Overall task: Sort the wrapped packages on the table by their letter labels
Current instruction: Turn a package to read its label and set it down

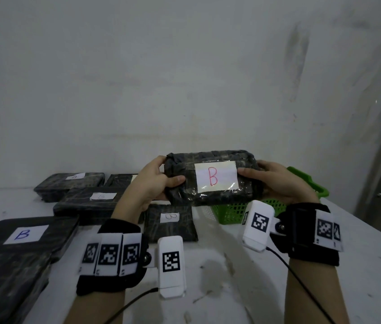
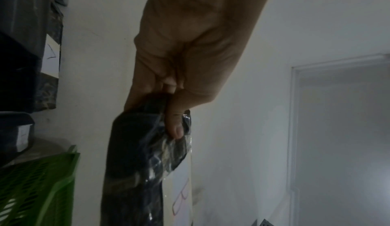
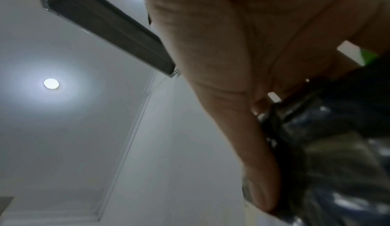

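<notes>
I hold a dark wrapped package with a white label bearing a red B up in the air, its label tilted toward me. My left hand grips its left end, thumb on the front. My right hand grips its right end, thumb pressed on the wrap. Below it on the white table lie other dark packages: one labelled B, a larger B one at the near left, another B behind, and one marked A at the back.
A green mesh basket stands on the table under the held package, to the right. A further dark package lies at the back by the grey wall. More dark wrapped stock fills the near-left corner. The table's right edge runs diagonally.
</notes>
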The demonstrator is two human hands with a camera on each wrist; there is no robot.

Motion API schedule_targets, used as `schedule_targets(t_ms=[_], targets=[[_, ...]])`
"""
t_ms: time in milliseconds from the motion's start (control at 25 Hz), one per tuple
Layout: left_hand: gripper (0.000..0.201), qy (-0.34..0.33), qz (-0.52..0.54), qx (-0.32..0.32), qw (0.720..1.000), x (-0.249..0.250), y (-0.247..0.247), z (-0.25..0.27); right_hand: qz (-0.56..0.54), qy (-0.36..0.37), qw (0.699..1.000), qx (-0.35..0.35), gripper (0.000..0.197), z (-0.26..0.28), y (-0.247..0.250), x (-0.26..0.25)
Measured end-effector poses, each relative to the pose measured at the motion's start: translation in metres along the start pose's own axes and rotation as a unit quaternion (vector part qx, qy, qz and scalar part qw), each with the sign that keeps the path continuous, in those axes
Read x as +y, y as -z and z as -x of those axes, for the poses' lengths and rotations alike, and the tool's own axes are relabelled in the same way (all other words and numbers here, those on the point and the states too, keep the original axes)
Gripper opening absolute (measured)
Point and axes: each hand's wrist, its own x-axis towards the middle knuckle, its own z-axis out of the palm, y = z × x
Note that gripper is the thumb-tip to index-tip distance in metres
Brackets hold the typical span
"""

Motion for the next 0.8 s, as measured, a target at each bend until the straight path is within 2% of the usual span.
schedule_targets(t_ms=[240,320,400,480,560,680,720,800], targets=[[0.038,-0.005,-0.046,0.002,0.999,0.002,-0.020,-0.004,0.039,0.006,0.998,0.057,0.023,-0.002,0.013,0.004],[0.043,0.010,-0.054,-0.038,0.998,0.005,-0.035,-0.015,0.060,0.018,0.995,0.072,0.014,0.000,0.028,-0.004],[0.043,0.031,-0.086,-0.099,0.991,0.013,-0.049,-0.036,0.093,-0.008,0.993,0.066,0.013,-0.012,0.051,-0.015],[0.036,0.054,-0.151,-0.159,0.974,0.025,-0.063,-0.062,0.134,-0.049,0.988,0.060,0.027,-0.033,0.079,-0.025],[0.030,0.072,-0.185,-0.168,0.966,0.036,-0.079,-0.087,0.180,-0.093,0.978,0.053,0.038,-0.056,0.104,-0.031],[0.014,0.065,-0.146,-0.177,0.971,0.041,-0.105,-0.119,0.292,-0.129,0.947,0.034,0.056,-0.082,0.130,-0.033],[0.013,0.066,-0.148,-0.185,0.969,0.039,-0.114,-0.132,0.315,-0.131,0.939,0.033,0.064,-0.090,0.137,-0.033],[0.021,0.068,-0.174,-0.199,0.962,0.031,-0.130,-0.152,0.356,-0.134,0.924,0.032,0.064,-0.105,0.151,-0.027]])
